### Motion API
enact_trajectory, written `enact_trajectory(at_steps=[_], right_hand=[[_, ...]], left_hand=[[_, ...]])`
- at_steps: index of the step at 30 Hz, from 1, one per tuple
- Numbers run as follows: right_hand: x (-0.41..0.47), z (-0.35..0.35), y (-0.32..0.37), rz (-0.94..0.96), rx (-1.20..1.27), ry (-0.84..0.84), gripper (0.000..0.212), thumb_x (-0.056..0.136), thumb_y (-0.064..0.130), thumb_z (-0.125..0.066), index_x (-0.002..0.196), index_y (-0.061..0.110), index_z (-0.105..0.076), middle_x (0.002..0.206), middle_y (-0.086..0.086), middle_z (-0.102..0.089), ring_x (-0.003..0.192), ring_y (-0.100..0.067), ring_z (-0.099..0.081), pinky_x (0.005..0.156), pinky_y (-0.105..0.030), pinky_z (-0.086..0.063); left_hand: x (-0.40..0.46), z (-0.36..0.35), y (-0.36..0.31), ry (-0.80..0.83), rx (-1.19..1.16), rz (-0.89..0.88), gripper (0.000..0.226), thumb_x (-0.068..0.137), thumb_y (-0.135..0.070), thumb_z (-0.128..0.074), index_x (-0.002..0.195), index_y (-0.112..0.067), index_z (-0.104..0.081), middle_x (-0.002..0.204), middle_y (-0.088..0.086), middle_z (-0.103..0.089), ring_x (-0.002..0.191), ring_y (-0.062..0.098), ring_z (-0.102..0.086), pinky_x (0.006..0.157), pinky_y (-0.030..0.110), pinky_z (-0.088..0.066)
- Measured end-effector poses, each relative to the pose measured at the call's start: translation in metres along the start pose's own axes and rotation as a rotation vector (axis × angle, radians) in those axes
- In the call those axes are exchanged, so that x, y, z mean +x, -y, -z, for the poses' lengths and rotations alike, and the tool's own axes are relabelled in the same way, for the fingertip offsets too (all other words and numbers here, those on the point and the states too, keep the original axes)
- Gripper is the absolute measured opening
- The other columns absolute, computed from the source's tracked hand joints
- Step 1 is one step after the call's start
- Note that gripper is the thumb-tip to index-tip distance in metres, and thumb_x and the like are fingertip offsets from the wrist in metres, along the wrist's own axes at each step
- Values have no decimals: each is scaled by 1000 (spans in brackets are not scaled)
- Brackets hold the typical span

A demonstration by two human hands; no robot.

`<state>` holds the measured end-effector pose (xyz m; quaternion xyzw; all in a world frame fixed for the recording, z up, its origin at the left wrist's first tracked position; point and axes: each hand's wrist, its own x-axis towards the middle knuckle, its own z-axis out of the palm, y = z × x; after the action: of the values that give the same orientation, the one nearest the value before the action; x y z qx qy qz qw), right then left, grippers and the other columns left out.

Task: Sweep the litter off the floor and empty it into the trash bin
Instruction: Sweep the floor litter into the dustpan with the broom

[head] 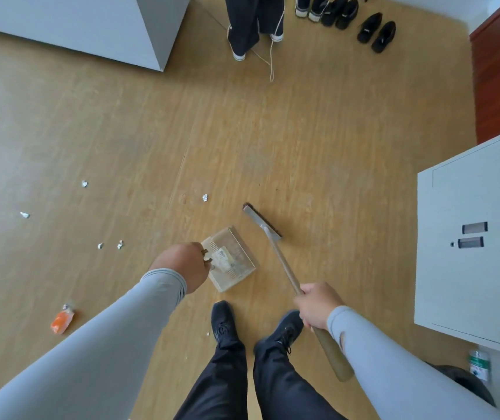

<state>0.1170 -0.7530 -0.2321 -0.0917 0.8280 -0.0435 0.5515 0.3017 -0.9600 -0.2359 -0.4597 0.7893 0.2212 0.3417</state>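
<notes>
From the head camera, the left hand [186, 262] is holding the dustpan [232, 259] low over the floor [303, 140], its fingers [207, 259] curled around the handle. A few scraps are sitting inside the pan. The right hand [315, 304] is gripping the broom [276, 237], fingers wrapped tight on the stick, and the brush is resting just beside the pan. The job is looking only partly done. White paper bits [119, 244] are lying toward the floor's left edge, with one bit [205, 197] near the brush and an orange wrapper [61, 321] near the left sleeve. No trash bin is clearly showing, so emptying is probably coming later.
</notes>
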Motion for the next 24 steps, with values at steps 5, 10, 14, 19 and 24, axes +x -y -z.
enact_trajectory(at_steps=[5, 10, 14, 19, 24], right_hand=[[4, -7, 7, -41, -27, 123, 39, 88, 11, -49, 122, 1, -66, 62, -9, -63, 45, -20, -55, 55, -28, -50], [-27, 24, -27, -127, 262, 134, 52, 87, 5, -50, 139, -1, -52, 69, -11, -58, 48, -15, -44, 45, -22, -36], [-43, 54, -56, -85, 334, 17, 57, 90, 8, -53, 146, 17, -49, 64, -7, -62, 47, -14, -47, 45, -22, -39], [-31, 103, -78, -106, 517, -110, 44, 92, 9, -52, 136, 13, -55, 63, -10, -60, 45, -17, -46, 44, -21, -38], [4, 167, -100, -176, 579, -214, 17, 84, 9, -54, 95, 3, -65, 56, -12, -63, 51, -24, -51, 47, -27, -44]], left_hand=[[1, -9, 1, -25, -25, 3, 27, 100, -43, -48, 112, -23, -61, 85, -5, -63, 76, 18, -65, 65, 31, -57], [-6, -7, 4, 13, -27, -13, 26, 101, -40, -45, 111, -21, -61, 86, -4, -64, 76, 18, -65, 61, 29, -53], [-10, 11, -6, -34, -51, -45, 22, 100, -35, -42, 104, -22, -60, 85, -5, -63, 77, 19, -65, 61, 29, -49], [-8, 48, -52, -67, -25, -101, 21, 99, -33, -44, 104, -21, -60, 89, -5, -63, 79, 17, -65, 69, 29, -55], [9, 73, -114, -85, 25, -127, 22, 100, -36, -45, 104, -21, -61, 91, -3, -67, 80, 16, -67, 70, 29, -57]])
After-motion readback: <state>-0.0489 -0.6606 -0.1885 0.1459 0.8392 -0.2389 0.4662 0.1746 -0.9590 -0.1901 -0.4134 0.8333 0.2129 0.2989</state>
